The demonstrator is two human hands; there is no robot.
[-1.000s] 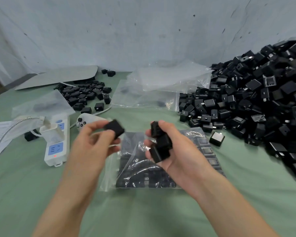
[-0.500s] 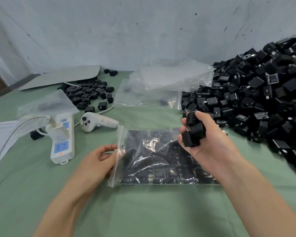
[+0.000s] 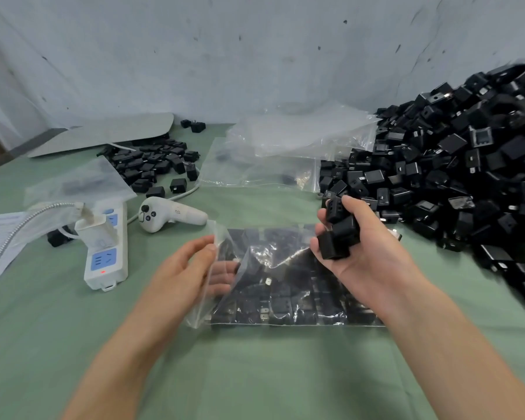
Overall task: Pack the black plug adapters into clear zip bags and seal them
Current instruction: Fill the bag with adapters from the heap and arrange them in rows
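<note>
A clear zip bag (image 3: pixel 285 286) lies flat on the green cloth in front of me, filled with rows of black plug adapters. My left hand (image 3: pixel 188 274) pinches the bag's open left edge and has fingers slipped inside the mouth. My right hand (image 3: pixel 355 256) hovers over the bag's right part and grips a stack of black adapters (image 3: pixel 340 234). A big heap of loose black adapters (image 3: pixel 455 177) covers the right side of the table.
A white power strip (image 3: pixel 106 256) with a plugged-in charger and a white controller (image 3: pixel 167 215) lie to the left. Empty clear bags (image 3: pixel 285 156) are piled at the back centre. A smaller adapter pile (image 3: pixel 155 165) and a grey board (image 3: pixel 103 134) sit back left.
My left hand dropped from holding one adapter to the bag's mouth and now has fingers inside it. My right hand shifted right with its stack of adapters.
</note>
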